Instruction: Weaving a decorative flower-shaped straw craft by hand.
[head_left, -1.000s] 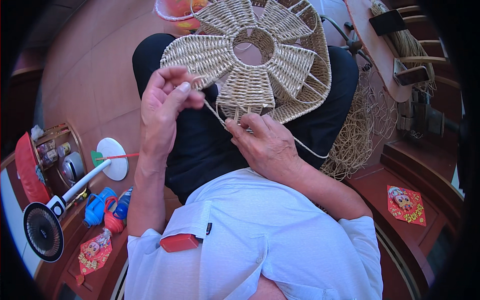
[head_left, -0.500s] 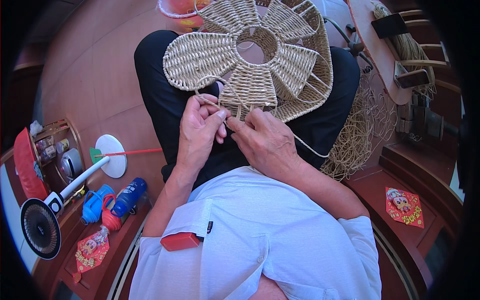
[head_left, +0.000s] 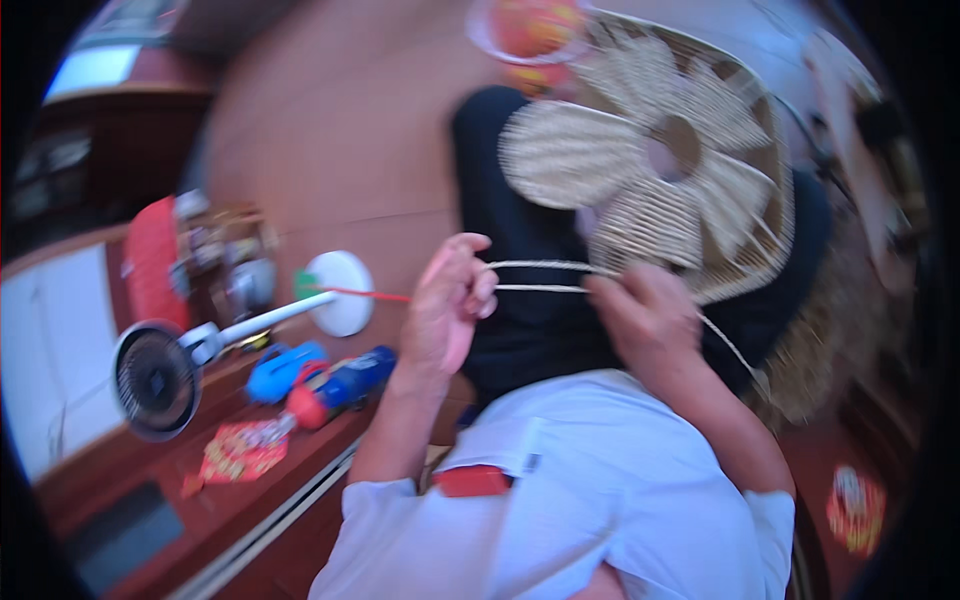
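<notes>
A woven straw-cord piece point(head_left: 572, 155) with petal-like panels round a central hole rests on my lap, inside a squarish wire-and-cord rim point(head_left: 785, 235). My left hand point(head_left: 447, 305) is drawn out to the left of it, fingers curled round a loop of twisted straw cord point(head_left: 540, 288). Two taut strands of that loop stretch across my dark trousers to my right hand point(head_left: 652, 315). Closed at the lower edge of the bottom panel point(head_left: 648, 228), my right hand pinches the cord. From behind it the cord trails down to the right. Motion blurs the fingertips.
On the left stand a white fan point(head_left: 158, 380), a blue bottle point(head_left: 360, 375) and a light blue jug point(head_left: 285, 372). A red basin point(head_left: 530, 30) sits beyond my knees. Loose cord point(head_left: 800, 365) is heaped at the right, near a wooden bench point(head_left: 850, 140).
My left hand has pulled away leftward from the woven piece, stretching the cord into a long loop. My right hand stays by the bottom panel. The whole view has swung to the left.
</notes>
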